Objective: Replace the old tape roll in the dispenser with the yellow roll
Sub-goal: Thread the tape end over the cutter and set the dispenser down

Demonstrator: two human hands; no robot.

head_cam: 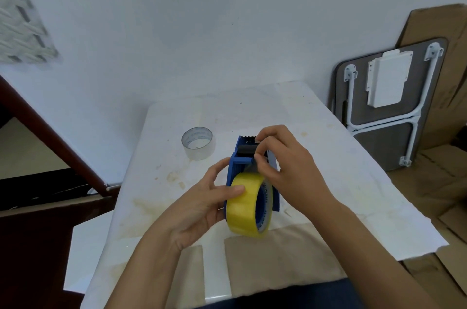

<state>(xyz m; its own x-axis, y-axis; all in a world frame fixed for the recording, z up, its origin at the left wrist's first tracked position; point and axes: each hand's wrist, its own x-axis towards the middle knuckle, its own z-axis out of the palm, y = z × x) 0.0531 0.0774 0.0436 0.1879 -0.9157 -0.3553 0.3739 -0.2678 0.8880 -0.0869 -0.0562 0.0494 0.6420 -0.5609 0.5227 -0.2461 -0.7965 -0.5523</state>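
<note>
The left hand (202, 205) grips the yellow roll (246, 205) seated in the blue dispenser (233, 169) (mid-table); the right hand (285, 164) pinches the tape end by the black roller (246, 150). A clear roll (198, 143) stands toward the table's (328, 182) far left edge.

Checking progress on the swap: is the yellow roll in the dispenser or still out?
In. The yellow tape roll sits in the blue dispenser; the clear roll stands apart on the table.
</note>
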